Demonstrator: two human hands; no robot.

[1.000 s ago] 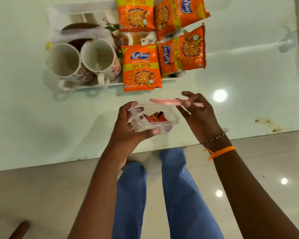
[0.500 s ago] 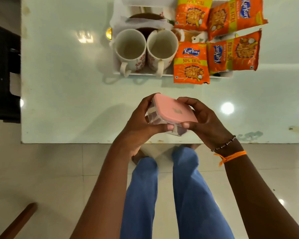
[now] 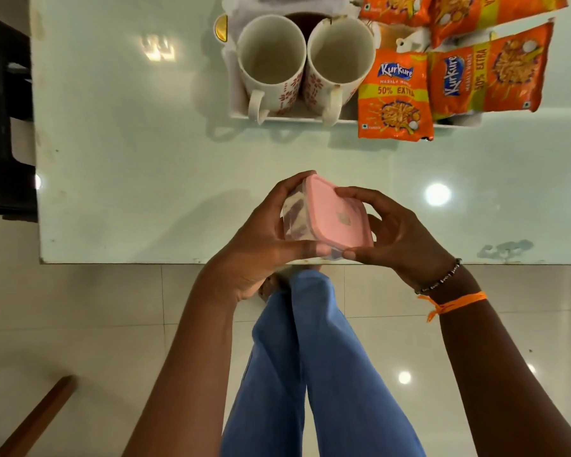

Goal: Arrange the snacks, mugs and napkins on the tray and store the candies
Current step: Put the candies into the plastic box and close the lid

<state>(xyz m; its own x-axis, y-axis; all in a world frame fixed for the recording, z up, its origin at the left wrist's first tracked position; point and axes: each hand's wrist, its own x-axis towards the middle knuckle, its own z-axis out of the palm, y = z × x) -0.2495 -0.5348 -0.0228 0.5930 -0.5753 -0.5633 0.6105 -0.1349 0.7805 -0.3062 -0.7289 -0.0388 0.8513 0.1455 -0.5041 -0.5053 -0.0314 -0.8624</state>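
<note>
Both hands hold a small clear candy box point(image 3: 294, 216) with a pink lid point(image 3: 333, 216) over the table's near edge. My left hand point(image 3: 264, 235) wraps its left side and bottom; my right hand point(image 3: 396, 232) grips the right side with fingers on the lid. Dark red candies show faintly through the wall. On the white tray point(image 3: 294, 117) at the far side stand two white floral mugs point(image 3: 271, 61) point(image 3: 338, 59). Beside them lie several orange snack packets point(image 3: 394, 97) point(image 3: 485, 74). White napkins point(image 3: 241, 8) sit behind the mugs.
The pale glass table point(image 3: 145, 159) ends at its near edge just under my hands. A dark chair point(image 3: 4, 127) stands at the left. A wooden bar point(image 3: 33, 420) crosses the floor at lower left. My blue-trousered legs point(image 3: 310, 374) are below.
One second ago the lid hovered in my right hand above the open box. It now sits on the box, and both hands press around it. The view has shifted left.
</note>
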